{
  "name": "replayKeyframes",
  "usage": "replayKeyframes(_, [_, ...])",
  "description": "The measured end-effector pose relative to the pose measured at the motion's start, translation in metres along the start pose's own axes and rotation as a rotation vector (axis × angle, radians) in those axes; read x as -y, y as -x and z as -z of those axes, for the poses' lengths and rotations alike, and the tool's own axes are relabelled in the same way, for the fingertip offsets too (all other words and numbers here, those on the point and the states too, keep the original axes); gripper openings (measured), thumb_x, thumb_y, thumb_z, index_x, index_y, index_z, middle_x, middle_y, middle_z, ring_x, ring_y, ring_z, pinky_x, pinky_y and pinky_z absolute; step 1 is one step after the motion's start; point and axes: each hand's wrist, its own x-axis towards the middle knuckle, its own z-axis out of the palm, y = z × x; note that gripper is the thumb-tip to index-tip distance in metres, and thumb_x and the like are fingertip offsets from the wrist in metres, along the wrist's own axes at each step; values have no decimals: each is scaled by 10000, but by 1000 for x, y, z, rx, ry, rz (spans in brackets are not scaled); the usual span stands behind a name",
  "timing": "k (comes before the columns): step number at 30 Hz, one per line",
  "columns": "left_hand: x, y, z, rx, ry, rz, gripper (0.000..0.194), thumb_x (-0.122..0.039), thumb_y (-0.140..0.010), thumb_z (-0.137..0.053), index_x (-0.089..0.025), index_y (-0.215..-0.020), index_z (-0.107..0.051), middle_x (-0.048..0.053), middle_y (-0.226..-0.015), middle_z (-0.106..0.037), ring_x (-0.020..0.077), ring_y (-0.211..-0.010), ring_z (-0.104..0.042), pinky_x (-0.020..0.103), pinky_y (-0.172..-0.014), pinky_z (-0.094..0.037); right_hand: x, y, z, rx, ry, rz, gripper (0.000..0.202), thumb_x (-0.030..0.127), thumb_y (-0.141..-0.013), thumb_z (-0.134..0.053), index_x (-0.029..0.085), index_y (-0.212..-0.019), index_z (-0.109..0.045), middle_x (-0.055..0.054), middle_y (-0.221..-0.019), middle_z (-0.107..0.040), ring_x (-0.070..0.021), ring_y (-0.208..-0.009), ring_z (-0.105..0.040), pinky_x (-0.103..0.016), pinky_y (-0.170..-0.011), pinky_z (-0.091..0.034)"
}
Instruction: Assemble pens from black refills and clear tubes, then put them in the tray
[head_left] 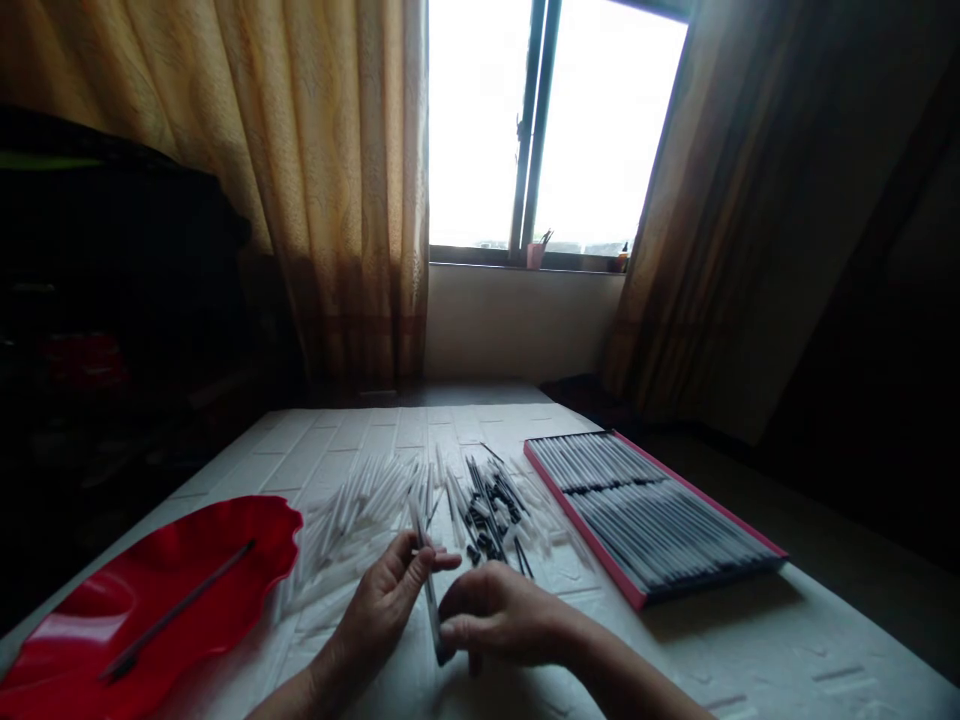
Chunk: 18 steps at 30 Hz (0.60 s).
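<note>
head view: a white table (825, 650) is supporting the work. a red dish (90, 570) is lying at the far left of the landmark, a pink-edged box (586, 527), and is holding one dark stick (184, 605). the box is holding slim rods (675, 530) in two rows. left of the box, loose pale tubes (367, 495) are spreading beyond the hands; dark parts (495, 510) are lying between those tubes and the box.

left of the box's near end, the left hand (386, 590) is grasping a slim shaft (433, 605) between thumb and fingers. the right hand (510, 615), nearer the box, is curling its fingers beside the shaft's dark lower end (441, 656); whether they are gripping it cannot be told.

judgement: the step in hand is apparently involving handling or adjusting that lower end. the next move is calling for a steady left pinch, with the right fingertips aligning to the shaft.
</note>
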Motion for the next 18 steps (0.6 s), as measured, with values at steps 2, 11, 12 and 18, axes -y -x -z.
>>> replayKeyframes(2, [1, 0, 0, -4, 32, 9, 557, -754, -732, -613, -215, -872, -600, 76, -882, -767, 291, -968, -702, 353, -870, -501, 1, 1, -2, -2, -2, -14, 127, 220, -739, -626, 139, -728, -724, 0, -684, -674, -86, -521, -576, -186, -519, -461])
replayKeyframes(11, [10, -1, -1, -60, 190, 82, 553, -725, -677, -697, -219, -881, -610, 67, -854, -798, 291, -943, -727, 361, -836, -515, 0, 0, -16, -99, 16, -52, 67, 157, -697, -594, 151, -644, -634, 38, -554, -570, -77, -460, -511, -165, -448, -383])
replayKeyframes(12, [9, -2, 0, -67, 207, 101, 578, -744, -676, -680, -217, -905, -615, 75, -876, -800, 292, -933, -730, 364, -819, -519, 0, 1, -17, -98, 19, -54, 81, 153, -699, -574, 152, -642, -632, 33, -565, -578, -78, -464, -506, -169, -453, -381])
replayKeyframes(18, [4, -8, 13, -116, 273, 228, 590, -738, -794, -552, -188, -980, -654, 136, -1028, -781, 292, -933, -739, 353, -746, -521, -6, 14, -13, -271, 436, 35, 98, 168, -710, -618, 155, -613, -625, 71, -522, -417, -69, -505, -382, -186, -485, -267])
